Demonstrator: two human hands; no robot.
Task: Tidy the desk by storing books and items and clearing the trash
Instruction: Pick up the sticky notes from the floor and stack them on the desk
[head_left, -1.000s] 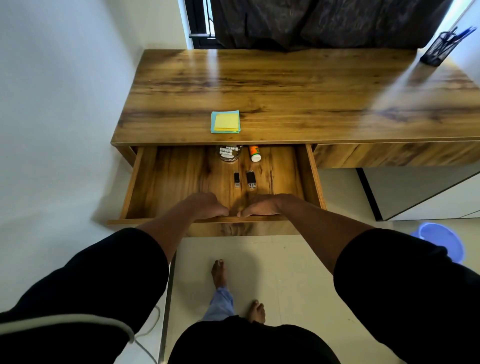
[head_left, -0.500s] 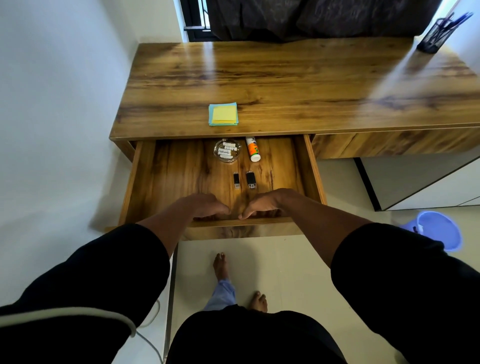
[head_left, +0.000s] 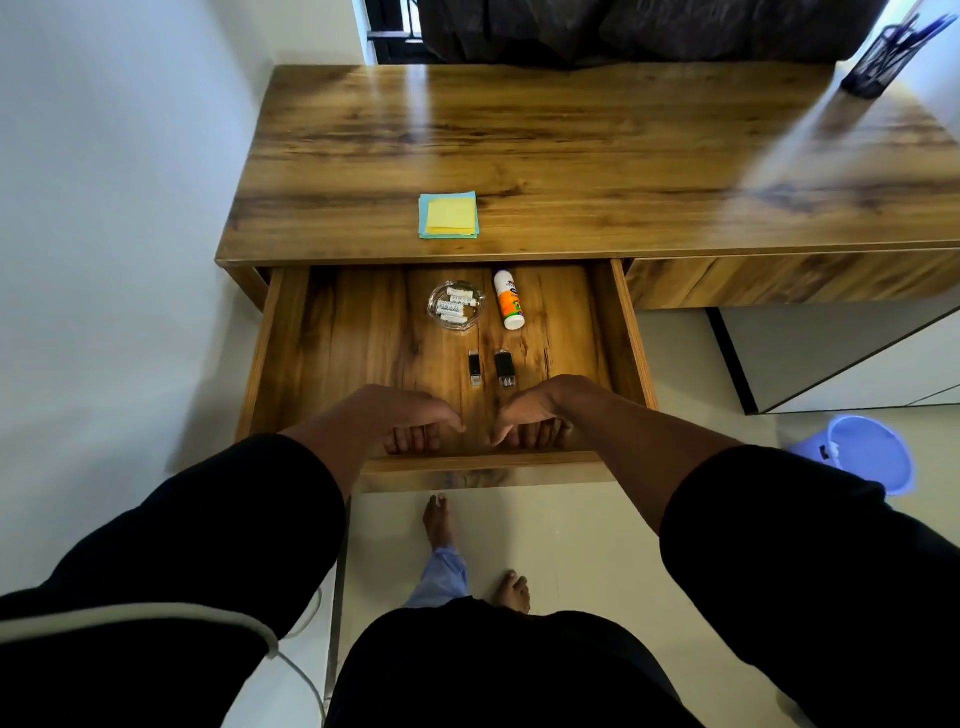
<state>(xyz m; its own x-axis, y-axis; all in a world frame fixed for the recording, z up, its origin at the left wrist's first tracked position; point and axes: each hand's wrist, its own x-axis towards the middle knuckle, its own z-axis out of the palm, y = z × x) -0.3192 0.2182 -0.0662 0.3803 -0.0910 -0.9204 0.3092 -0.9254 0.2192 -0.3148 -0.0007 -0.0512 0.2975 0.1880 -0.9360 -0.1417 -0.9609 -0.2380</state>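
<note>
Drawer (head_left: 363, 332): pulled out from under the left part of the desk, its wooden floor in full sight from the head view.
Desk (head_left: 571, 140): wooden top, set against the white wall on the left.
Left hand (head_left: 395, 415): at the drawer's front edge, fingers curled down inside the front panel and gripping it, thumb pointing toward the other hand.
Right hand (head_left: 535, 415): just beside the left one on the same front panel, fingers hooked over the inner side in the same grip, thumb turned inward.
Sticky notes (head_left: 449, 215): a yellow pad on a blue one, lying flat on the desk near its front edge, above the drawer.
Glass dish (head_left: 456, 305): in the back of the drawer, holding several white batteries.
Glue stick (head_left: 508, 306): white and orange, lying on its side just beside the dish, to its right.
USB drives (head_left: 474, 367): two small black ones, side by side but apart, between the dish and the hands.
Pen holder (head_left: 878, 57): black mesh, on the far right corner of the desk, with pens in it.
Blue bin (head_left: 872, 457): on the floor to the right of the drawer.
Feet (head_left: 440, 522): bare, on the pale tiles below the drawer.
</note>
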